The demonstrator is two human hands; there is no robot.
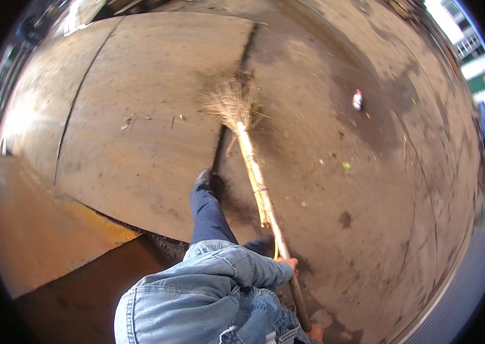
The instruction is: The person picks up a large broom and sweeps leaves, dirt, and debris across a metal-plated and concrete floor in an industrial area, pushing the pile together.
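Observation:
A long twig broom slants from the bottom of the view up toward the middle. Its pale wooden handle point(258, 182) ends in a bundle of dry, spread bristles point(230, 106), which lies over a dark seam in the ground. My left hand point(289, 264), in a denim sleeve, is closed around the handle. Lower down, close to the bottom edge, my right hand point(315, 333) is wrapped round the handle's upper end, partly hidden by my jacket. A yellow strip hangs along the handle above my left hand.
A red and white bottle-like piece of litter point(358, 100) lies right of the bristles. Leaf bits point(346, 165) and twigs are scattered about. Flat plates point(156, 74) cover the ground at left, with a rusty raised sheet point(42, 223) nearer me. Ribbed grey metal point(463, 292) stands at lower right.

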